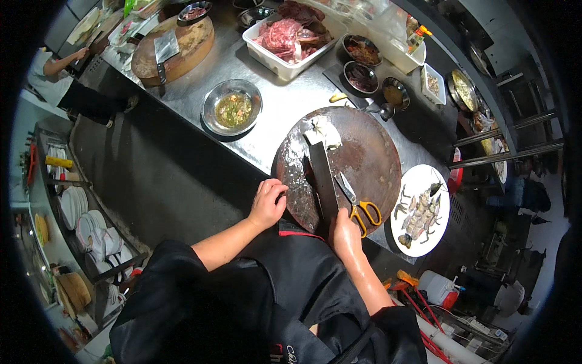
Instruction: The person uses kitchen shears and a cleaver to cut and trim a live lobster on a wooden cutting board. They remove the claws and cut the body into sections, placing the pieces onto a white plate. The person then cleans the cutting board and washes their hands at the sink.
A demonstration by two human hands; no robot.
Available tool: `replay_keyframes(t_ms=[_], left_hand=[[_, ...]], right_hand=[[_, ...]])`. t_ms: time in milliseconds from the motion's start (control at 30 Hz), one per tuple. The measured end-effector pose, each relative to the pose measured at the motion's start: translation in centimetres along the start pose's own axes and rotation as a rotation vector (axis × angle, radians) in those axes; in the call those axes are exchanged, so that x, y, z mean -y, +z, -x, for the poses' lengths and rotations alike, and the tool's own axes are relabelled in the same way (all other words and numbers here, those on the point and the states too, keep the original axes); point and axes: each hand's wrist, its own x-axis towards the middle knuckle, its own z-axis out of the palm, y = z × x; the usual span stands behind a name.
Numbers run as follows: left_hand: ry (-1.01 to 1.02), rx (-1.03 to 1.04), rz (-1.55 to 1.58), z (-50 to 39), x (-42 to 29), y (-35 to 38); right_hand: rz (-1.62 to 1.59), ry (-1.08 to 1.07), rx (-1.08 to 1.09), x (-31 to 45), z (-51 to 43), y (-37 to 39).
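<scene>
My right hand (345,232) is closed round the handle of a cleaver (324,177), whose dark blade lies over a round wooden chopping block (363,141). Near the blade's far end is a white, wet-looking piece of food (325,132). Scissors with yellow handles (357,204) rest on the block, just right of the cleaver. At the block's left edge is my left hand (269,204), its fingers curled; whether it touches the block I cannot tell. A white oval plate (420,209) with cut shellfish, seemingly shrimp, stands to the right of the block.
A metal bowl (232,107) of greenish liquid stands on the steel table (273,136). Behind are a white tub (291,68) of raw meat and several small bowls. A second block (195,50) bears a cleaver (166,48). Another person (52,82) stands at far left, near plate shelves.
</scene>
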Motion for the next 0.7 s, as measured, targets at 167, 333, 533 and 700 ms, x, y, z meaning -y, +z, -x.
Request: replay_keyframes(t_ms=[167, 333, 533, 700], left_hand=[[0.134, 0.085, -0.086, -2.6, -0.4, 1.4], [0.249, 0.078, -0.154, -5.5, -0.4, 3.3], [0.15, 0.006, -0.065, -5.1, 0.1, 3.3], [0.056, -0.036, -0.018, -2.4, -0.3, 2.7]], right_hand=[[-0.067, 0.022, 0.003, 0.0, 0.3, -0.8], [-0.11, -0.01, -0.132, -0.4, 0.6, -0.9], [-0.025, -0.024, -0.103, 0.8, 0.5, -5.1], [-0.126, -0.253, -0.534, 2.4, 1.8, -6.7]])
